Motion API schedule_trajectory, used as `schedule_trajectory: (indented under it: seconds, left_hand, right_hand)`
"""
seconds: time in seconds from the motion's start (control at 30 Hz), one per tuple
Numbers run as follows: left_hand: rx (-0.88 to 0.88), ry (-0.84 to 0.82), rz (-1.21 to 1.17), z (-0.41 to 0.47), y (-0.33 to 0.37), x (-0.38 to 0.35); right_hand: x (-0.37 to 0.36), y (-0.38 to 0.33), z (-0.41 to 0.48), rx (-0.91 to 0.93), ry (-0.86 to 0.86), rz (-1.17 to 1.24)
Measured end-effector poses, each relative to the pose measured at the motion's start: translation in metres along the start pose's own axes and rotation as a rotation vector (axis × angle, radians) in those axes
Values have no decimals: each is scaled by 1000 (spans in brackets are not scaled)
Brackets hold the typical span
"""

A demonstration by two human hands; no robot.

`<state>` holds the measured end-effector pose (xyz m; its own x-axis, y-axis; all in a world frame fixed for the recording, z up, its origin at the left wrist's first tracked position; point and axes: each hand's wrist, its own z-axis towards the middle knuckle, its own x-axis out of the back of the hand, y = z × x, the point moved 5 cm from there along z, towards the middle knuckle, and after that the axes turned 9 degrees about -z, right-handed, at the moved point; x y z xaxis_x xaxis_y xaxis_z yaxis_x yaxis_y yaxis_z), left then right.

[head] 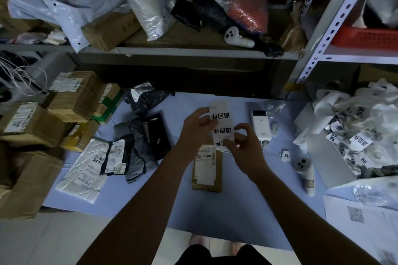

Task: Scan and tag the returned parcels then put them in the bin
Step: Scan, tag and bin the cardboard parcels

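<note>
A white strip of return labels (223, 123) with black characters hangs above the blue table (215, 211). My left hand (197, 129) pinches its upper left edge. My right hand (243, 146) pinches the lowest label at the strip's bottom. Beneath the strip a small brown parcel (207, 170) with a white shipping label lies flat on the table. A white handheld scanner (261, 123) lies to the right of the strip. Grey and black poly-bag parcels (137, 148) and a white one (83, 171) lie to the left.
Stacked cardboard boxes (71, 97) crowd the left edge. A box of crumpled label backing paper (353, 135) stands at the right. A white controller (304, 170) and one loose label (284, 155) lie on the table's right part. Shelves with bags rise behind.
</note>
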<state>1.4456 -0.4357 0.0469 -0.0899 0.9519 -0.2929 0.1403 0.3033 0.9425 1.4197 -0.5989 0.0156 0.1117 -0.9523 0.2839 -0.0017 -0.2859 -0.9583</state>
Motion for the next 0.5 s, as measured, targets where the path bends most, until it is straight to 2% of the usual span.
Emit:
schedule_trajectory:
  seconds: [0.27, 0.4, 0.5]
  left_hand:
    - [-111, 7, 51, -19, 14, -11]
    - [-308, -3, 485, -27, 12, -17]
    - [-402, -50, 626, -33, 10, -20]
  right_hand:
    - [6, -24, -11, 48, 2, -41]
    - [9, -27, -13, 35, 31, -84]
    - [11, -29, -17, 94, 3, -125]
